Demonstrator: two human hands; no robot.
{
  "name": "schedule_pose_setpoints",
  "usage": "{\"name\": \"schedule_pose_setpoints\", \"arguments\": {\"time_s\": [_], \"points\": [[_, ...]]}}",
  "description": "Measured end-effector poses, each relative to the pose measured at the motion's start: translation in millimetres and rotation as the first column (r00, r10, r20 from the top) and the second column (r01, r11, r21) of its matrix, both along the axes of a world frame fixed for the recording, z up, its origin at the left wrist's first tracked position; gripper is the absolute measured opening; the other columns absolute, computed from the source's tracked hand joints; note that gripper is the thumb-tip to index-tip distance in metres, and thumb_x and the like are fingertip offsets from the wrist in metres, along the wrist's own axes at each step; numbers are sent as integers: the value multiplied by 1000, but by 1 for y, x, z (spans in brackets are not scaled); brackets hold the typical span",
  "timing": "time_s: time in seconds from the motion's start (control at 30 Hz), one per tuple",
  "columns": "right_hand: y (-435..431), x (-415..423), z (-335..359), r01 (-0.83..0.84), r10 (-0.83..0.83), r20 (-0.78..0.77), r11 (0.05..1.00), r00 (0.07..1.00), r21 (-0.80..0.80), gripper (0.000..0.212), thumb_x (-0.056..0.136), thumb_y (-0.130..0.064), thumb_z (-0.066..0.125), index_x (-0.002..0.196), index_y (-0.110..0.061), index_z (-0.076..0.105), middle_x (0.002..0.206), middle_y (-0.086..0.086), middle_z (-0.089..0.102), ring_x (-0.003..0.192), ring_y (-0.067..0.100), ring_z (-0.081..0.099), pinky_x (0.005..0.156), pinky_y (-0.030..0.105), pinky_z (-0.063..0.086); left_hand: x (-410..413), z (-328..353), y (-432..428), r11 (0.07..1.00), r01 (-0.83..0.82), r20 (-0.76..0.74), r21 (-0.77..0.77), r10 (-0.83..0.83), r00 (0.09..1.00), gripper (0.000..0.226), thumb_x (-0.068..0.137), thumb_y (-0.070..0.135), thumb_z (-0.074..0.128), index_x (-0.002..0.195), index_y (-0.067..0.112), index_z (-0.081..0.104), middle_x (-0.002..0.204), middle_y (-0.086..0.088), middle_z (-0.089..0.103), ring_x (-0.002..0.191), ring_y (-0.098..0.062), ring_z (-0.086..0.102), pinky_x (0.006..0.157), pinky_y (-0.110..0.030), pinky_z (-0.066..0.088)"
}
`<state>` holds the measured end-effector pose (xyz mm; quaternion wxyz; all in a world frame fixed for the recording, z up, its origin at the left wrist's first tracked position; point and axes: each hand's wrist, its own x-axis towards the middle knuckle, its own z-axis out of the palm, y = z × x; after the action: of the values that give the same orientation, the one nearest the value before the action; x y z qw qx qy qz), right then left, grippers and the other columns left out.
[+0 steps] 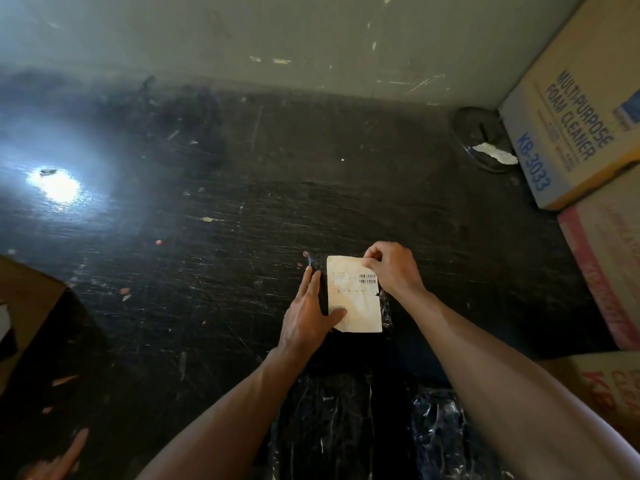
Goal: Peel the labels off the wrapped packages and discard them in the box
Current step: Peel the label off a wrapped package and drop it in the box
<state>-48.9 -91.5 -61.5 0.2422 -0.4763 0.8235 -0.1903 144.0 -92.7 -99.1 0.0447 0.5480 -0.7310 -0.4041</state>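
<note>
A black plastic-wrapped package (385, 308) lies on the dark table, with a cream paper label (356, 303) bearing barcodes stuck on top. My left hand (306, 317) lies flat along the package's left side, its thumb pressing on the label's lower left part. My right hand (393, 268) pinches the label's upper right corner between thumb and fingers. More black wrapped packages (339, 420) lie nearer to me, between my forearms. An open brown cardboard box (33, 296) shows at the left edge.
The dark, scratched table (207, 202) meets a grey wall at the back. Stacked cartons (571, 123) stand along the right side, one marked foam cleaner. A round dark dish (479, 133) with white crumpled paper sits in the back right corner. Bright glare lies at left.
</note>
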Motion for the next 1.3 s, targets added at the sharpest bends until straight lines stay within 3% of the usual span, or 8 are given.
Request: {"name": "schedule_pose_setpoints", "arguments": {"time_s": [0.23, 0.37, 0.5, 0.7, 0.93, 1.13, 1.3], "points": [[24, 0, 27, 12, -7, 61, 997, 998, -79, 5, 91, -22, 70, 87, -23, 69, 89, -10, 69, 83, 3, 65, 67, 17, 48, -4, 2, -1, 1000, 17, 2, 9, -17, 1000, 98, 85, 41, 73, 158, 21, 10, 165, 8, -2, 145, -23, 29, 109, -45, 37], [38, 6, 38, 15, -7, 81, 994, 997, -105, 3, 92, -23, 69, 93, -20, 69, 94, -8, 69, 82, 2, 66, 57, 14, 45, -1, 5, 0, 999, 35, 16, -1, -35, 999, 98, 85, 42, 73, 158, 21, 10, 166, 6, 0, 146, -24, 28, 110, -45, 36], [46, 9, 44, 51, -41, 88, 991, 995, -127, 6, 93, -23, 69, 95, -18, 69, 95, -6, 69, 77, 2, 66, 50, 11, 44, 6, 7, 0, 989, 126, 18, -81, -124, 992, 96, 85, 39, 73, 157, 25, 12, 165, 5, 6, 151, -16, 2, 117, -44, 24], [48, 12, 47, 36, -28, 63, 991, 998, -128, 4, 93, -21, 68, 95, -18, 69, 96, -6, 70, 79, 2, 65, 59, 14, 43, 27, -1, 9, 950, 305, 1, -66, -306, 952, 100, 82, 35, 77, 157, 24, 11, 165, 8, 3, 150, -10, -6, 120, -40, 13], [51, 8, 54, 24, -17, 50, 990, 999, -141, 3, 93, -19, 69, 93, -16, 70, 96, -5, 70, 86, 4, 64, 67, 15, 45, 27, -10, 11, 951, 275, -17, -144, -280, 960, 96, 83, 27, 76, 157, 19, 16, 165, 6, 9, 150, -10, -1, 119, -37, 23], [58, 4, 67, -77, 84, 56, 990, 995, -116, 7, 93, -19, 68, 88, -22, 67, 95, -7, 70, 86, 5, 66, 77, 24, 55, 27, -12, 10, 942, 279, -9, -188, -286, 958, 92, 83, 27, 76, 156, 17, 21, 164, 4, 14, 151, -13, 5, 119, -36, 24], [61, -15, 111, 30, -14, 67, 970, 998, -241, 2, 93, -15, 68, 92, -16, 69, 91, -9, 69, 86, 5, 66, 74, 21, 52, 30, -15, 11, 928, 298, -5, -222, -306, 952, 91, 82, 27, 78, 155, 16, 25, 164, 2, 17, 151, -14, 8, 120, -37, 22]]}}
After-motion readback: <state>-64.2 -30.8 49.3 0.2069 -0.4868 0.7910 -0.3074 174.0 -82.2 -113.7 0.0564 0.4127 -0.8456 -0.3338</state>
